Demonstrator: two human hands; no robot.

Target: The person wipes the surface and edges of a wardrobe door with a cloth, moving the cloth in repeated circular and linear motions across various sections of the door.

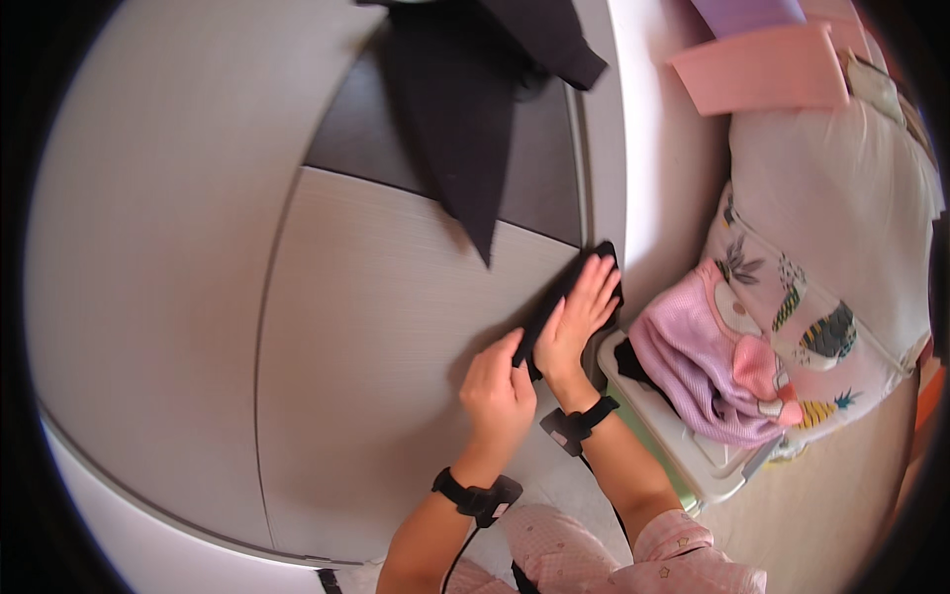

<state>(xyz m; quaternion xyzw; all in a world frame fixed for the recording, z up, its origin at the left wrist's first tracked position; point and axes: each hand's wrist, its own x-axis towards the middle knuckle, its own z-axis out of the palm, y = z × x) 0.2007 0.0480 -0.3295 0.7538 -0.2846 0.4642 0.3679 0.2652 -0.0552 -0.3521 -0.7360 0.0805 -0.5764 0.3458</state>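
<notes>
A black cloth [553,312], folded narrow, lies between my hands against the grey panel surface by its right-hand edge. My left hand [499,386] pinches the near end of the cloth between thumb and fingers. With fingers stretched out, my right hand [579,319] rests flat on the cloth. Both wrists wear black straps with small boxes and cables. Beyond my hands a dark garment [460,119] hangs down in a point in front of a dark panel [542,171]; its upper part runs out of view.
At right, a lidded storage box [724,486] carries a crumpled pink and lilac knit cloth [683,364]. Behind it stands a large white bundle with a pineapple print [831,178], with a pink bin [764,70] on top. Wide grey panels [171,223] extend to the left.
</notes>
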